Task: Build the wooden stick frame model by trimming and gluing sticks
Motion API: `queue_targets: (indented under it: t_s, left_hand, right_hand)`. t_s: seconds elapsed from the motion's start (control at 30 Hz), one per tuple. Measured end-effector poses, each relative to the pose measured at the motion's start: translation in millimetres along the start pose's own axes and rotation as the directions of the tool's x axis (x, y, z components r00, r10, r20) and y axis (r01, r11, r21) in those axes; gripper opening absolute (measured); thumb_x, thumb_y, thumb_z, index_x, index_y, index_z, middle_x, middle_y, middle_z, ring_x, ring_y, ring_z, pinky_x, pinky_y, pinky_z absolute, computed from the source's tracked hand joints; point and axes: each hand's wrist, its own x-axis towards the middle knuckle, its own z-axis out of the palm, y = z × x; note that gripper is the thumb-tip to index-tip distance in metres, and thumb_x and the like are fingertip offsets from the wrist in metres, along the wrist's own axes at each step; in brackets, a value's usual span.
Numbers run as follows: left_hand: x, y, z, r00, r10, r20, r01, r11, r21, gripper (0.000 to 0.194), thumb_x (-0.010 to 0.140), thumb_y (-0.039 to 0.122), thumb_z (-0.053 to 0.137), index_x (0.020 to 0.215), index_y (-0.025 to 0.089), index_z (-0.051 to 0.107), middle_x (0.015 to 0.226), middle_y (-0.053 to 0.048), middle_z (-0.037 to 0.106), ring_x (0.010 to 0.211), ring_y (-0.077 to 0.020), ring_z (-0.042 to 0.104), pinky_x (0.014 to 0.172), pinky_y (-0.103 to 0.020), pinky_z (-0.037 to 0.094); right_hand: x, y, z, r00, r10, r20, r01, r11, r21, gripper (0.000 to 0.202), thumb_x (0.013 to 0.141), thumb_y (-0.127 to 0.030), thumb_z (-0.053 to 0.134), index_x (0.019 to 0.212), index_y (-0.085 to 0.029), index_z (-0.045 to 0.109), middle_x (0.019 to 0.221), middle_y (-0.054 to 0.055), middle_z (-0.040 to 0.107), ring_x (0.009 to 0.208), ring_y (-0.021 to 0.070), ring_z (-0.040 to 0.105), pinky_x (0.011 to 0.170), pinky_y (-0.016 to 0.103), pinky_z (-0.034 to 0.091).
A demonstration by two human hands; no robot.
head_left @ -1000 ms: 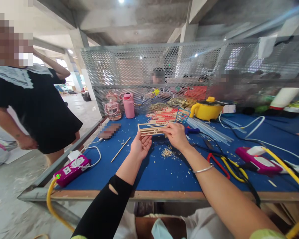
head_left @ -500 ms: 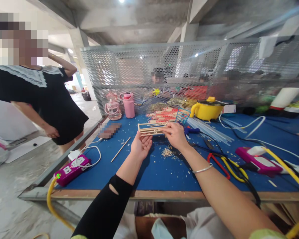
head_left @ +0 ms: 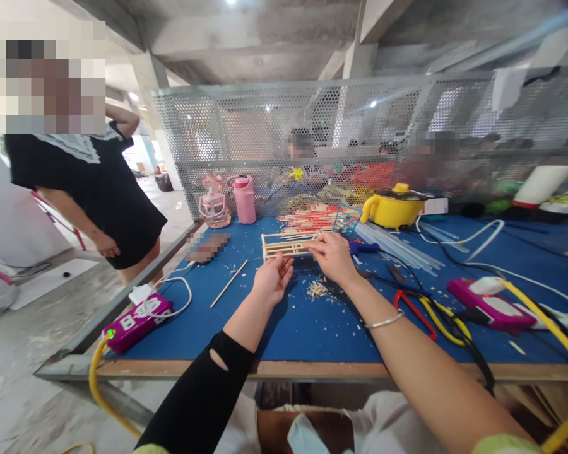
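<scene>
A small open frame of thin wooden sticks (head_left: 288,247) is held just above the blue tabletop, its long side running left to right. My left hand (head_left: 273,280) is under its lower left edge, fingers curled up against the bottom stick. At the right end, my right hand (head_left: 332,257) pinches the frame between thumb and fingers; those fingertips partly hide the corner. Wood chips (head_left: 318,289) lie in a little heap below my right hand. A single loose stick (head_left: 230,284) rests on the table left of my left hand.
Red-marked wooden sticks (head_left: 307,217) are piled behind the frame, beside a blue lattice piece (head_left: 345,219). Clear glue sticks (head_left: 402,249) and a yellow pot (head_left: 392,209) stand right. Purple power strips (head_left: 139,321) and cables lie at both sides. A person (head_left: 85,189) stands at left.
My left hand has slid slightly right along the frame's bottom, its fingers curling in more. My right hand keeps its pinch. The person at left has shifted a little to the right.
</scene>
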Motion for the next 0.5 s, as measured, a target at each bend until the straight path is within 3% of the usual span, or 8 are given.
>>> queue_targets:
  t_s: [0.4, 0.5]
  left_hand:
    - [1.5, -0.3, 2.5, 0.997, 0.052, -0.051, -0.054, 0.998, -0.044, 0.010, 0.090, 0.019, 0.049, 0.090, 0.015, 0.058, 0.086, -0.007, 0.068, 0.071, -0.0106, 0.068, 0.062, -0.018, 0.052]
    - [2.0, 0.1, 2.0, 0.996, 0.067, -0.052, -0.070, 0.996, -0.055, 0.008, 0.089, 0.018, 0.051, 0.093, 0.016, 0.059, 0.089, -0.006, 0.069, 0.071, -0.0101, 0.068, 0.063, -0.018, 0.053]
  right_hand:
    - [-1.5, -4.7, 2.2, 1.000, 0.010, -0.008, -0.010, 1.000, 0.013, 0.020, 0.086, -0.024, 0.057, 0.095, -0.027, 0.074, 0.085, 0.004, 0.062, 0.086, 0.0192, 0.050, 0.078, 0.033, 0.034]
    - [1.8, -5.9, -5.7, 1.000, 0.009, -0.021, -0.008, 1.000, 0.017, 0.019, 0.086, -0.024, 0.057, 0.092, -0.027, 0.074, 0.083, 0.004, 0.063, 0.086, 0.0197, 0.052, 0.079, 0.034, 0.036]
